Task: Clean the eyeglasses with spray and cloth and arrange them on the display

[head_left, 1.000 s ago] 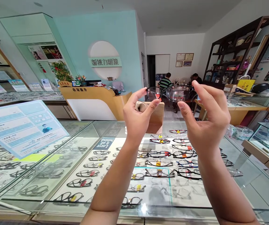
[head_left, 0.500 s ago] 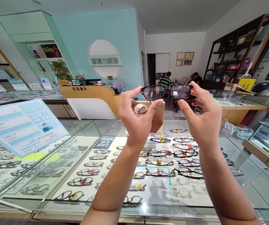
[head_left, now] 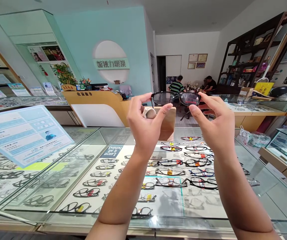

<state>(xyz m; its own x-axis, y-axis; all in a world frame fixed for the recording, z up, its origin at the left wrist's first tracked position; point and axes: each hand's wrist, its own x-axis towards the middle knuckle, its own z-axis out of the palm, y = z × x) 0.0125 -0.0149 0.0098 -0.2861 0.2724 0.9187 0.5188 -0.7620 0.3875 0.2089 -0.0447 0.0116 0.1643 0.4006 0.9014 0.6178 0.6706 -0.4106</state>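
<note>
Black-framed eyeglasses (head_left: 175, 95) are raised at chest height above the display case, with red lettering on the right lens. My left hand (head_left: 145, 128) pinches their left end, index finger at the top corner and thumb below. At the opposite end, my right hand (head_left: 214, 123) grips the frame's corner with its index finger, its thumb under the right lens. A pale, rounded beige object (head_left: 149, 112) shows at my left palm; whether my curled fingers hold it is unclear. A wooden block (head_left: 167, 125) stands on the glass behind my left thumb.
Below my arms, a glass display case (head_left: 155, 222) contains rows of eyeglasses. A tilted light-blue printed sign (head_left: 26, 136) is at the left. Beyond stand a wooden reception counter (head_left: 96, 100) and a dark shelf unit (head_left: 248, 50). Two people sit at the back, one in a striped shirt (head_left: 177, 87).
The eyeglasses have turned slightly, so the red lettering on the right lens reads more clearly. My right hand has shifted slightly left. Both hands keep their hold.
</note>
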